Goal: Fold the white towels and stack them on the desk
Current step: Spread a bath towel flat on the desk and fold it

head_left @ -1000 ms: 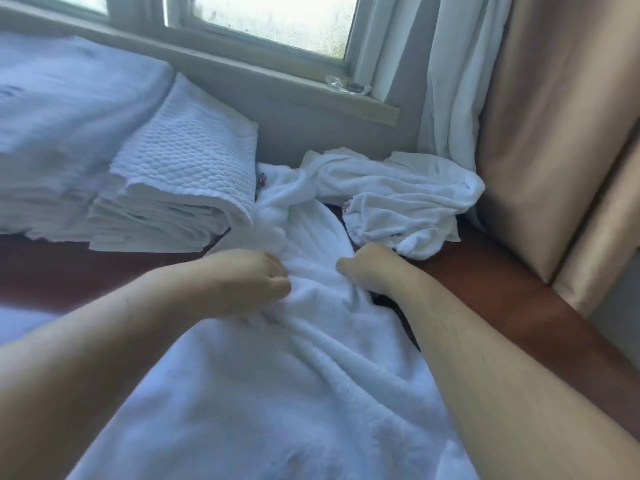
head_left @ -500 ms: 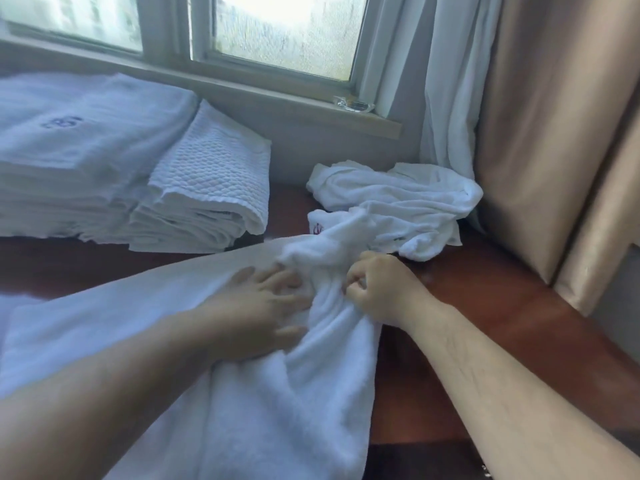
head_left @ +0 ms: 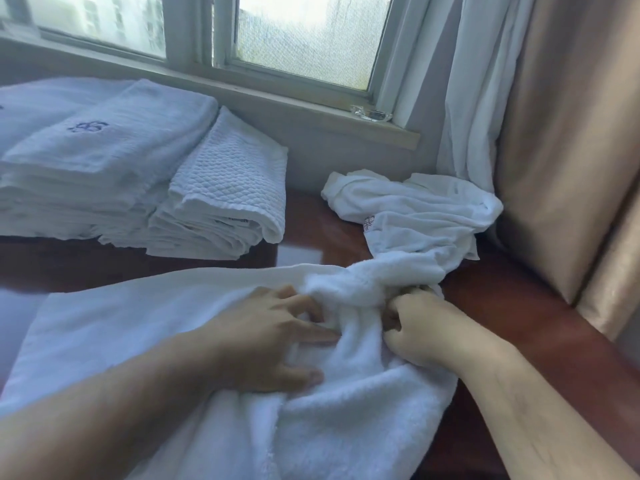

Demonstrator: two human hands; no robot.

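My left hand [head_left: 273, 336] presses flat, fingers spread, on the thick white terry towel [head_left: 166, 320] lying at six o'clock on the dark wooden table [head_left: 512, 306]; my right hand [head_left: 420, 330] keeps a closed grip on its bunched edge. Soft, floppy, fairly heavy: take it by the corners.

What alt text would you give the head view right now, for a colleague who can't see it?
A person's left hand presses flat on a white towel spread over a wooden desk, while the right hand grips its bunched corner. Folded towels are stacked at left; a crumpled towel lies behind, under a window.
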